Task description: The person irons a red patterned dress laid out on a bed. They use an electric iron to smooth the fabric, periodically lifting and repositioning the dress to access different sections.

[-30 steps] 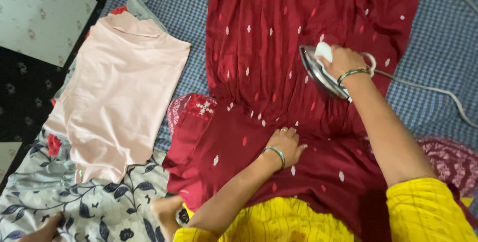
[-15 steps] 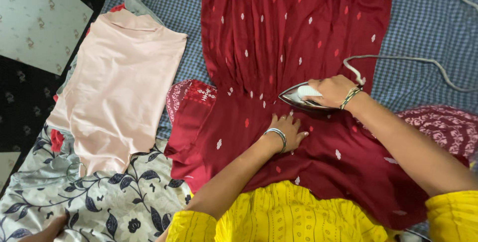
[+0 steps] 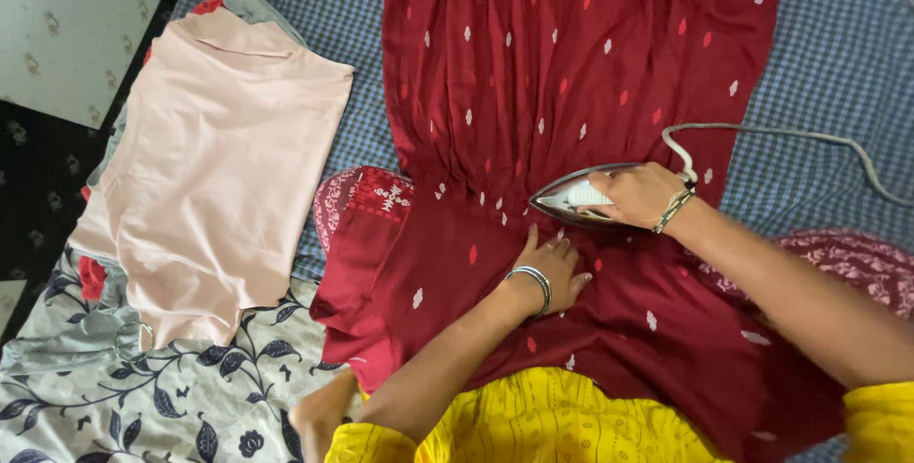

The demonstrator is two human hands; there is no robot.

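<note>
Fingers (image 3: pixel 624 198) of my right hand (image 3: pixel 640 195) were clamped on the iron (image 3: pixel 571 198), which rested on the maroon dress (image 3: pixel 571 73) at its gathered waist. My left hand (image 3: pixel 552 268), fingers flat and together, pressed the fabric just near of the iron. A pink top (image 3: pixel 219 168) lay left.

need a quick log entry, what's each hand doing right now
Left hand: open, pressed flat on the red dress.
Right hand: closed around the handle of the iron.
</note>
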